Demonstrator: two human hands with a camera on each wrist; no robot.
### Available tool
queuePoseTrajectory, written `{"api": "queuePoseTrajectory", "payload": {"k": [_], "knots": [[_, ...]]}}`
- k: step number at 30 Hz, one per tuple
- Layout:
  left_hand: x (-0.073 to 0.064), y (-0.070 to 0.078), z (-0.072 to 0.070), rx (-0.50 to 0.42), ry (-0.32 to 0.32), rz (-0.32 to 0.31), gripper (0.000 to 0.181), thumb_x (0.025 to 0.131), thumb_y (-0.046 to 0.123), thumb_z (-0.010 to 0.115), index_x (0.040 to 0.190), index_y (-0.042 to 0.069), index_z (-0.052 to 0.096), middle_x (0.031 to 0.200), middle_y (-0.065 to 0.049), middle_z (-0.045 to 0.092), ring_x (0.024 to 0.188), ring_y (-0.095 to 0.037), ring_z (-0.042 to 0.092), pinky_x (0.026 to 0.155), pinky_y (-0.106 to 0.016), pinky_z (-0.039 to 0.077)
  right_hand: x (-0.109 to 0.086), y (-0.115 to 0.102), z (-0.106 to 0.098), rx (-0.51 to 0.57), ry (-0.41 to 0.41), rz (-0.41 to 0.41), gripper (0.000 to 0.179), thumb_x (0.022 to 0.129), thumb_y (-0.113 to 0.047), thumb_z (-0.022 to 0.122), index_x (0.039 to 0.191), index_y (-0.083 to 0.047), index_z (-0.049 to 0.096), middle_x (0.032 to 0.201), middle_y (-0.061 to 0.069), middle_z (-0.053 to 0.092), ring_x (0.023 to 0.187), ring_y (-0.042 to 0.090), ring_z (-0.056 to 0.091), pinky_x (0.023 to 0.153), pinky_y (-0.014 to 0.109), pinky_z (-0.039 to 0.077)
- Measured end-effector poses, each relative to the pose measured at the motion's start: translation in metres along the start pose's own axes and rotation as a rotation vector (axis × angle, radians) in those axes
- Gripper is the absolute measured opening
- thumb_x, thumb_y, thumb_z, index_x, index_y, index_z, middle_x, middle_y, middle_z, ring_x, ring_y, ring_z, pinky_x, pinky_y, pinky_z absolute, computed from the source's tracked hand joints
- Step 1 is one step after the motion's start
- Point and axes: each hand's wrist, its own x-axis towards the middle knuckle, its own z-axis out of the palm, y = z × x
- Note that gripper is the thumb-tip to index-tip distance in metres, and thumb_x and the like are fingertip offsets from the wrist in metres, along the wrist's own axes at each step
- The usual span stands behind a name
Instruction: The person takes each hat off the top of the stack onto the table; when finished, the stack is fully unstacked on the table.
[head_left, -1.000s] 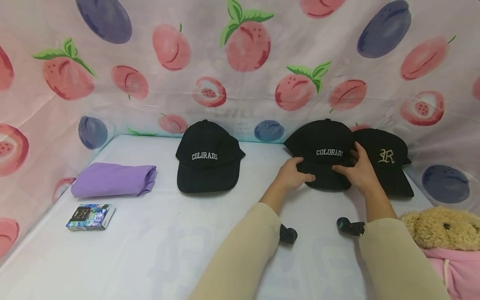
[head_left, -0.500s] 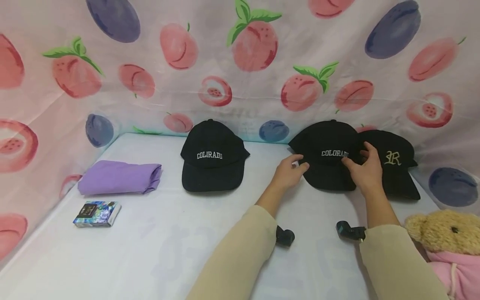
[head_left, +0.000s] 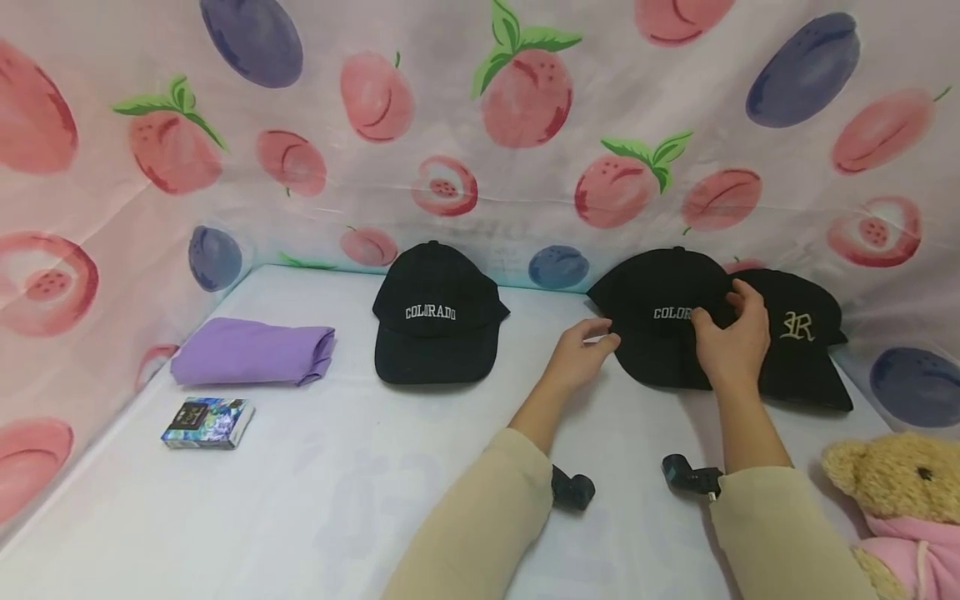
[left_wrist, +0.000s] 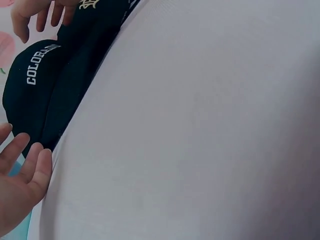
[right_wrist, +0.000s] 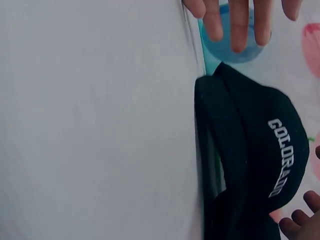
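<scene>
A black cap with white COLORADO lettering [head_left: 660, 354] sits at the back right in the head view, overlapping a black cap with a gold R emblem [head_left: 802, 367]. My left hand [head_left: 577, 354] is at the COLORADO cap's left edge, fingers loosely bent and holding nothing. My right hand [head_left: 735, 346] hovers in front of its right side, thumb and fingers spread, hiding the end of the lettering. The left wrist view shows space between my left fingers [left_wrist: 37, 160] and each other beside the cap. A second black COLORADO cap [head_left: 435, 354] stands left of centre.
A folded purple cloth [head_left: 251, 354] and a small patterned box [head_left: 206, 423] lie on the left. A teddy bear in pink [head_left: 900, 492] sits at the front right. Behind the white table [head_left: 315, 517] hangs a fruit-print curtain [head_left: 525, 192].
My left hand has drawn back leftward from the cap's brim. My right hand has come off the cap's side and now covers the end of the lettering. The head view has turned slightly left.
</scene>
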Motion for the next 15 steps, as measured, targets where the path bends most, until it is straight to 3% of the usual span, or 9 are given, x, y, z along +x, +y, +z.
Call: {"api": "queuePoseTrajectory", "payload": {"k": [15], "knots": [[-0.007,0.002,-0.016,0.025,0.01,0.025,0.043,0.103,0.022,0.06,0.142,0.007,0.062,0.141,-0.011,0.065,0.131,-0.03,0.061,0.105,-0.037,0.053,-0.016,-0.016,0.016,0.062,0.026,-0.044,0.055,0.098,-0.017,0.061,0.152,-0.016,0.049,0.146,0.011,0.059,0.14,0.026,0.05,0.114,0.042,0.04]]}}
